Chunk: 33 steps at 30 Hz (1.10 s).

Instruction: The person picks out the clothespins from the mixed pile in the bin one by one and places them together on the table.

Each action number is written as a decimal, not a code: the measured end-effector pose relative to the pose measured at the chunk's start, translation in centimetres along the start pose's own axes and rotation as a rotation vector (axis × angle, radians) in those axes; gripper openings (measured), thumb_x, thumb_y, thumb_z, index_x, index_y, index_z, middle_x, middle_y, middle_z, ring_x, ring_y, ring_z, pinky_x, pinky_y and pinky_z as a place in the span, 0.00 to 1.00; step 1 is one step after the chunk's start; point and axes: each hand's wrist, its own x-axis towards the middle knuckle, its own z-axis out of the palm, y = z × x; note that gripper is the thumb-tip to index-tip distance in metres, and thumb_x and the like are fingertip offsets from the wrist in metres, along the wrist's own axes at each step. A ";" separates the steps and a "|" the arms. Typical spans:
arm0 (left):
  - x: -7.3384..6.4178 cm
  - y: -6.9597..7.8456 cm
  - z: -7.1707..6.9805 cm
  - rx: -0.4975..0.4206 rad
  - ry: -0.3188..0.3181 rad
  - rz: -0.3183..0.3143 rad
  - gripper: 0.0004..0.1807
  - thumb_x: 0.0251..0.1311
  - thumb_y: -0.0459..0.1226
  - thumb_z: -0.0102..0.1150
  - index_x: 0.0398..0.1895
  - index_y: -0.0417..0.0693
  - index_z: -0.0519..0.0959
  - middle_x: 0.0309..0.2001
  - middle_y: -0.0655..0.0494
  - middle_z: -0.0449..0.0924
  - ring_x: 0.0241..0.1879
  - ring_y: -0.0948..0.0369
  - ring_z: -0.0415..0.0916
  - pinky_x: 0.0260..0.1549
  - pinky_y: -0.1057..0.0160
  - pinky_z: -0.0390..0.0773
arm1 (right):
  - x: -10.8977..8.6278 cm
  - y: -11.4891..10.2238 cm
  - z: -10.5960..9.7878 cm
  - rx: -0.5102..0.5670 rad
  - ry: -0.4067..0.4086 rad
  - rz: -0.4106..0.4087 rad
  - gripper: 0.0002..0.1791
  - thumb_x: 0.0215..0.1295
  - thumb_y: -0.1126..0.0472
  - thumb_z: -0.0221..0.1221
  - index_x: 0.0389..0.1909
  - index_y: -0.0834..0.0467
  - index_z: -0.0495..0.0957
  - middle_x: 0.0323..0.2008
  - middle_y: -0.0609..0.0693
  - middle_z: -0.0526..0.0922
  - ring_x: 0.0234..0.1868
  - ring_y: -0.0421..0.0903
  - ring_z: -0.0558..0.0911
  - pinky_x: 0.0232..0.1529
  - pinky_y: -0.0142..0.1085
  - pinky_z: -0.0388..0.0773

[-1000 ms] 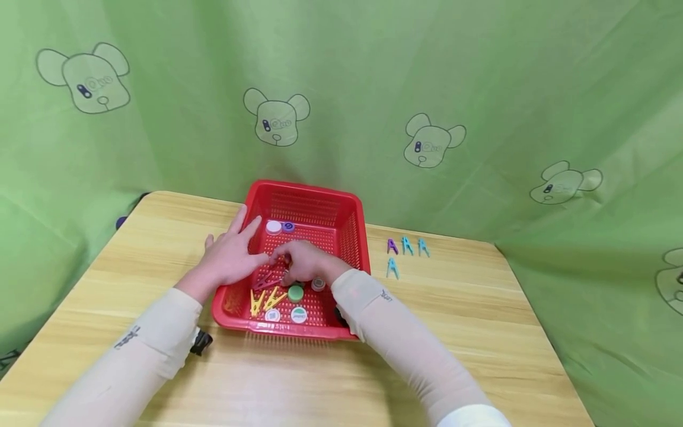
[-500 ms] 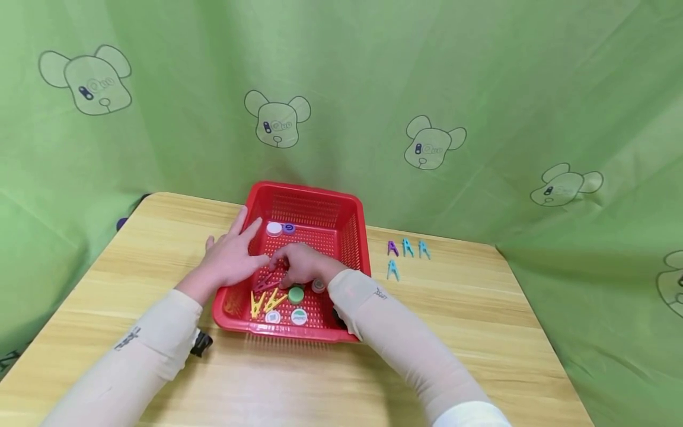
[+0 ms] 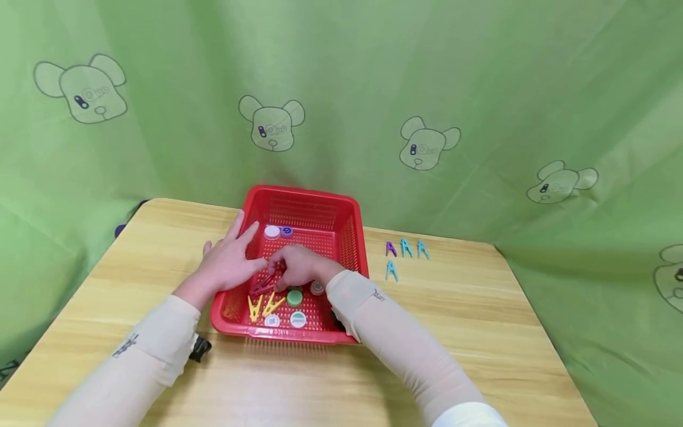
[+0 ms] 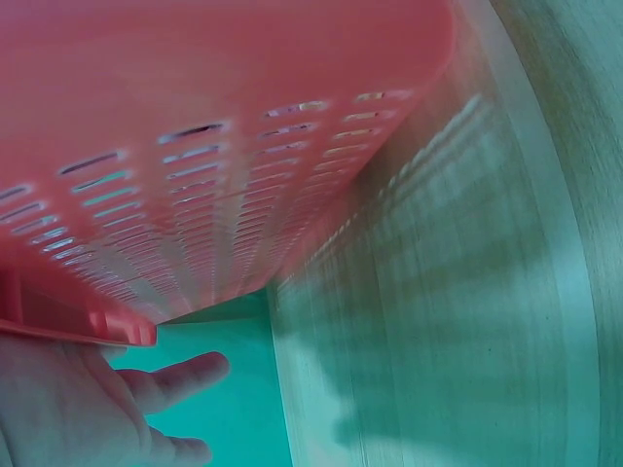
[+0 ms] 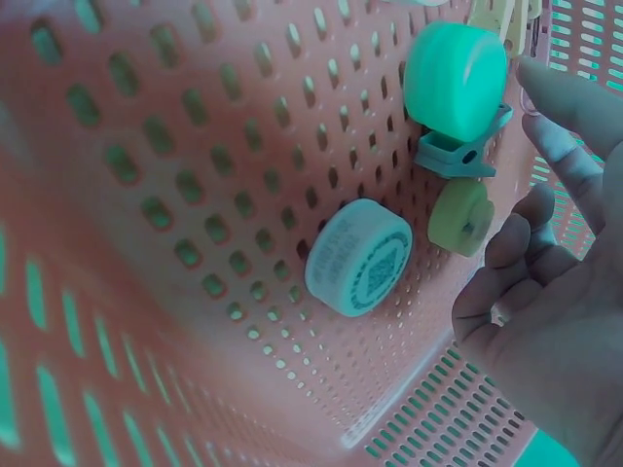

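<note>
Pink plastic, the clothespin, inside the basket toward its left wall, should feel light and springy, best held across its legs; right hand seemingly pinches it, left hand spreads over the rim.

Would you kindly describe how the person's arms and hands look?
The left hand and right hand are bare. Cream sleeves with dark markings cover both forearms; white fabric shows farther up the right arm. Something black shows beside the left sleeve.

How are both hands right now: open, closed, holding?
Left hand: open, at red plastic basket.
Right hand: fingers at dark-pink plastic clothespin; can't tell whether gripping.
</note>
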 end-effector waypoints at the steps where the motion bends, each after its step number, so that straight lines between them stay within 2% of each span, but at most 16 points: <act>1: 0.0 0.0 0.0 0.000 -0.002 0.001 0.48 0.63 0.55 0.57 0.81 0.48 0.48 0.80 0.51 0.22 0.66 0.27 0.57 0.61 0.23 0.34 | -0.1 0.0 -0.1 0.002 0.004 -0.001 0.10 0.55 0.57 0.74 0.37 0.47 0.85 0.35 0.41 0.83 0.37 0.41 0.79 0.42 0.35 0.76; 8: -0.1 0.0 0.1 -0.013 0.002 0.001 0.49 0.62 0.53 0.59 0.81 0.47 0.48 0.80 0.49 0.22 0.67 0.29 0.56 0.61 0.22 0.34 | -0.4 0.0 -0.3 0.001 0.032 0.013 0.10 0.55 0.55 0.74 0.36 0.47 0.84 0.31 0.42 0.83 0.32 0.42 0.80 0.34 0.34 0.78; 17: -0.2 0.2 0.4 0.014 -0.002 0.011 0.49 0.62 0.53 0.59 0.81 0.48 0.47 0.80 0.48 0.23 0.65 0.27 0.59 0.60 0.21 0.34 | -0.8 -0.3 -0.8 -0.128 0.142 0.018 0.12 0.51 0.53 0.75 0.36 0.46 0.84 0.26 0.44 0.80 0.29 0.42 0.77 0.29 0.34 0.75; 25: -0.4 0.5 0.1 0.025 -0.008 0.018 0.50 0.62 0.53 0.59 0.81 0.48 0.46 0.80 0.47 0.23 0.64 0.26 0.59 0.58 0.20 0.32 | -1.5 -0.9 -1.3 -0.152 0.220 0.072 0.12 0.54 0.48 0.73 0.37 0.41 0.82 0.36 0.41 0.77 0.38 0.40 0.74 0.37 0.36 0.75; 33: -0.4 0.5 0.0 0.028 -0.015 0.020 0.50 0.63 0.54 0.58 0.81 0.48 0.46 0.79 0.48 0.21 0.65 0.25 0.57 0.59 0.21 0.33 | -2.7 -0.6 -2.1 -0.152 0.301 0.099 0.13 0.54 0.48 0.73 0.37 0.44 0.82 0.42 0.44 0.77 0.42 0.41 0.73 0.40 0.36 0.75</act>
